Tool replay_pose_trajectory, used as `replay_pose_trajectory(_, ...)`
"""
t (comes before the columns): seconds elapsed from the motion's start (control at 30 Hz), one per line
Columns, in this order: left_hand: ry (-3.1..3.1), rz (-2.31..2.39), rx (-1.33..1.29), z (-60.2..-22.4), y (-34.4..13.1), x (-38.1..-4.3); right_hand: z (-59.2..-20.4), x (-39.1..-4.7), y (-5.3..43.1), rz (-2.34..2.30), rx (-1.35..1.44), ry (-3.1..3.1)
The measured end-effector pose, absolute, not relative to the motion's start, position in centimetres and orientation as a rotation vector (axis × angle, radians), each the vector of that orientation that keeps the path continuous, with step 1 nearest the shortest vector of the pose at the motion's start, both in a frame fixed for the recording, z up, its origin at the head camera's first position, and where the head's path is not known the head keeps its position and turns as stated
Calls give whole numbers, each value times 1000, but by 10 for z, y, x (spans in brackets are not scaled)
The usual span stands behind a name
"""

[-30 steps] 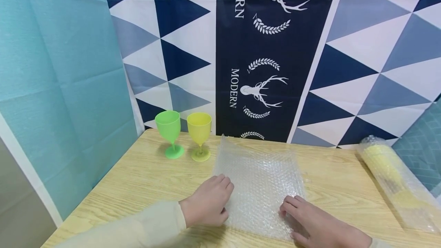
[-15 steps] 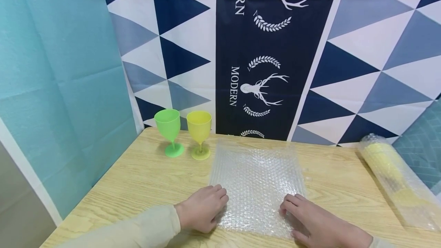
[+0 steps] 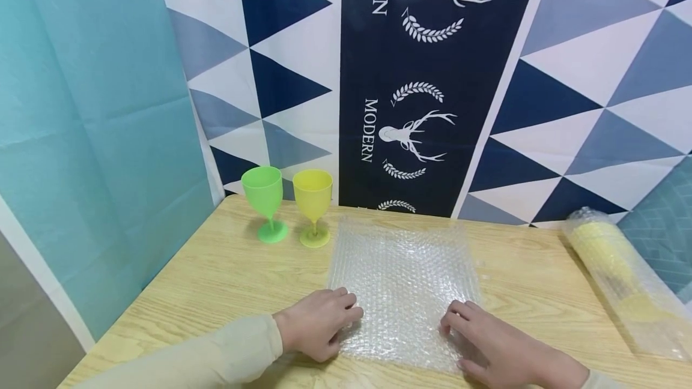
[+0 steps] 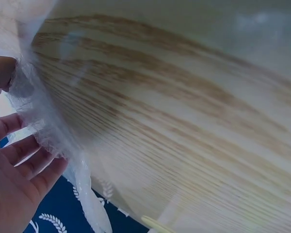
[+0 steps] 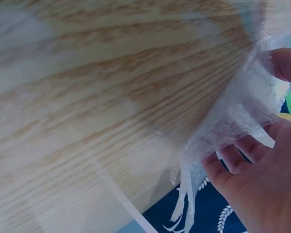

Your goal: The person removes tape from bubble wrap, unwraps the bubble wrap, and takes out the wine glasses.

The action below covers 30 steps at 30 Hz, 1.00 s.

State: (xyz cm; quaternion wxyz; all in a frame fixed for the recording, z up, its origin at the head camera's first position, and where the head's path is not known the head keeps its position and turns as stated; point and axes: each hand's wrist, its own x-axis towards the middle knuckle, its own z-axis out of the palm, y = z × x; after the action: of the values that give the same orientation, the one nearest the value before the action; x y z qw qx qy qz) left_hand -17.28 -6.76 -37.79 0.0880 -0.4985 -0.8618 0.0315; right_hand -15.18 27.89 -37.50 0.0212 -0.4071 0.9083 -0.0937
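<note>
A sheet of clear bubble wrap [image 3: 402, 275] lies spread on the wooden table, between my two hands. My left hand [image 3: 320, 323] touches its near left edge, and my right hand [image 3: 489, 344] touches its near right edge. In the left wrist view the wrap [image 4: 48, 114] passes along the fingertips, with the left hand's [image 4: 19, 170] thumb apart from the fingers. The right wrist view has the right hand [image 5: 262, 170] likewise, its fingers at the edge of the wrap [image 5: 237, 109]. Beyond the left hand, a green goblet [image 3: 263, 194] and a yellow goblet [image 3: 313, 197] stand upright.
At the table's right side lies a long yellow item wrapped in bubble wrap [image 3: 616, 269]. A patterned curtain [image 3: 421, 65] hangs behind the wooden table [image 3: 227, 281], and a teal cloth [image 3: 103, 119] hangs at the left.
The sheet's raised far left corner has come down, and its left edge has shifted left with my left hand. My right hand has stayed nearly still. The head view has tilted slightly.
</note>
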Motion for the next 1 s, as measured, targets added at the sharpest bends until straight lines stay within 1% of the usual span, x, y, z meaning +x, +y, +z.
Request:
replay_pose_trajectory(0.27,-2610,47,-1498,-377,-69,-179,-376,-152,281,-408,-1264,2806)
replay_pose_trajectory(0.3,-2613,43,-1504,-378,-69,-180,-376,-152,282,-440,-1230,2786)
replay_pose_trajectory(0.5,-2607,34,-1526,-379,-68,-182,-369,-150,284,-625,-822,2575)
replay_pose_trajectory(0.57,-2611,21,-1526,-378,-66,-185,-368,-154,286,-600,-787,2578)
replay_pose_trajectory(0.63,-2604,-5,-1524,-377,-66,-187,-369,-157,288,-554,-798,2608)
replay_pose_trajectory(0.77,-2605,-78,-1528,-377,-68,-185,-378,-163,291,-539,-941,2649)
replay_pose_trajectory(1.0,-2593,-128,-1541,-380,-70,-181,-393,-166,290,-607,-1345,2766)
